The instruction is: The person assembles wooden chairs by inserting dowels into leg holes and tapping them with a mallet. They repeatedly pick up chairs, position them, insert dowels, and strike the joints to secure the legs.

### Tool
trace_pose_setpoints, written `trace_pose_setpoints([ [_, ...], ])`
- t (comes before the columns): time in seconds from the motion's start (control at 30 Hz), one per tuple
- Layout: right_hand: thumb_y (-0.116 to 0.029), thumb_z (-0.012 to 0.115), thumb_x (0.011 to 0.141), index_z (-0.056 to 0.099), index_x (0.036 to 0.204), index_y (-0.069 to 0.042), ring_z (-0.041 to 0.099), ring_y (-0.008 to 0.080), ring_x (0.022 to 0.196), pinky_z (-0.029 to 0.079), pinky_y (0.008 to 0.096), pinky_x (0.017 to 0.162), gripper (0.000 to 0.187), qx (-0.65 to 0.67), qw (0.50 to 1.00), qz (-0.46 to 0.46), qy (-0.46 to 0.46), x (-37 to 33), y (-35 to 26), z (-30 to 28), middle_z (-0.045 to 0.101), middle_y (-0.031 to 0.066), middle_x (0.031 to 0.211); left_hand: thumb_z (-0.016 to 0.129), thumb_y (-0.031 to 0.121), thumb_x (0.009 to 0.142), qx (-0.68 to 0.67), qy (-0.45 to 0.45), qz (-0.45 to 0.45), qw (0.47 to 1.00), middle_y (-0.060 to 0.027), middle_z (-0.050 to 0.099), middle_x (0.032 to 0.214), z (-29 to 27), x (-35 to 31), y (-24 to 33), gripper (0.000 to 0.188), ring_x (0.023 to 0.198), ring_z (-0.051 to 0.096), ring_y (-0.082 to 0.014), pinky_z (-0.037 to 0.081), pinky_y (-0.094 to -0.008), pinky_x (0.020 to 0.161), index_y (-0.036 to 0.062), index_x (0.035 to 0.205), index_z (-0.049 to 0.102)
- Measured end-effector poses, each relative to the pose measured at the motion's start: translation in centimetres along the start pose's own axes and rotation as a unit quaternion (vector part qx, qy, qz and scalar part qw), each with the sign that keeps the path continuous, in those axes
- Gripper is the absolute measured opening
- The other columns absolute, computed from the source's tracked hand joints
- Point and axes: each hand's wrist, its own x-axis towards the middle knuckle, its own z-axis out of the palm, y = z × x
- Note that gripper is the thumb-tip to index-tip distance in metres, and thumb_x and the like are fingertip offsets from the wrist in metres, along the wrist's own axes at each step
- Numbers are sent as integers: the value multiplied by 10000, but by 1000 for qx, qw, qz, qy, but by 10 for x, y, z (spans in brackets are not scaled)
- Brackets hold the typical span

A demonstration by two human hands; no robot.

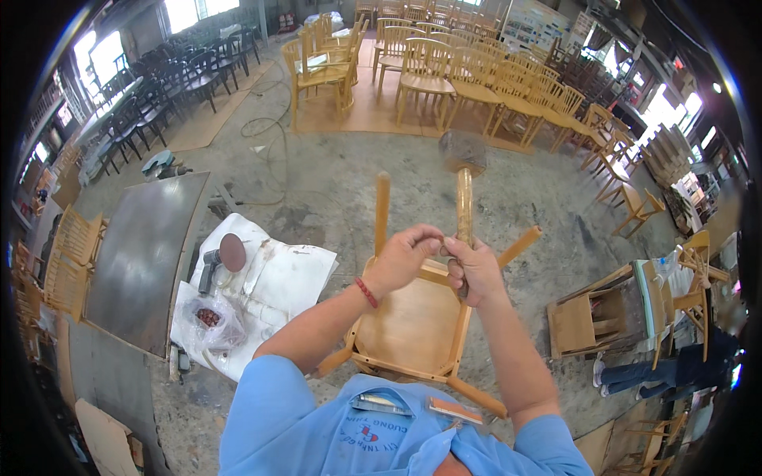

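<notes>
My right hand (475, 271) is wrapped round the wooden handle of a mallet (464, 198). The mallet's dark, blocky head points up and away from me. Close beside that grip, my left hand (406, 255) has its fingers pinched together, almost meeting the right thumb. Whatever it may hold is too small to make out. Below both hands is an overturned wooden seat frame (409, 329) with a pale panel. Its round legs splay outward; one leg (382, 208) stands up beyond my left hand, and another (520, 246) slants out to the right.
Left on a white sheet (298, 270) lie a disc sander (230, 254) and a plastic bag (208, 319) of small reddish-brown pieces. A dark panel (143, 258) stands farther left. Rows of wooden chairs (429, 71) fill the back. At right are a wooden box (591, 321) and a person (683, 369).
</notes>
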Motion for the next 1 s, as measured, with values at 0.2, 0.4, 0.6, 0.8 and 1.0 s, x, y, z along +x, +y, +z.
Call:
trace_pose_setpoints([
  [0.2, -271, 639, 920, 482, 862, -59, 426, 70, 411, 349, 232, 345, 270, -83, 996, 14, 8, 23, 12, 13, 522, 30, 661, 582, 184, 940, 141, 192, 69, 969, 8, 615, 844, -108, 99, -60, 226, 811, 569, -84, 458, -245, 727, 54, 1110, 655],
  [0.4, -293, 621, 933, 487, 840, -58, 439, 66, 423, 360, 233, 357, 286, -167, 986, 21, 17, 30, 4, 10, 511, 18, 650, 548, 197, 968, -70, 84, -93, 990, 12, 600, 820, -140, 147, -87, 264, 509, 427, -49, 325, -195, 459, 33, 1149, 647],
  [0.6, -291, 593, 944, 505, 825, -56, 446, 67, 443, 369, 236, 386, 279, -233, 971, 34, 32, 37, 5, 7, 495, 7, 638, 528, 190, 985, -149, 28, -97, 984, 22, 586, 821, -141, 150, -100, 297, 473, 371, -28, 280, -187, 420, -1, 1196, 614],
  [0.8, -274, 570, 946, 539, 855, -39, 445, 76, 459, 377, 251, 416, 254, -322, 946, 14, 43, 46, 2, 11, 497, 7, 636, 544, 194, 982, -169, 20, -78, 982, 8, 604, 823, -145, 149, -107, 281, 471, 384, -32, 290, -187, 418, 1, 1170, 623],
  [1.0, -235, 575, 919, 567, 1052, -7, 510, 144, 538, 427, 321, 529, 264, -423, 904, -55, 10, 61, -14, 18, 533, 50, 661, 575, 207, 969, -184, 31, -69, 980, 12, 613, 791, -142, 150, -111, 265, 465, 394, -37, 295, -195, 416, 14, 1140, 638],
])
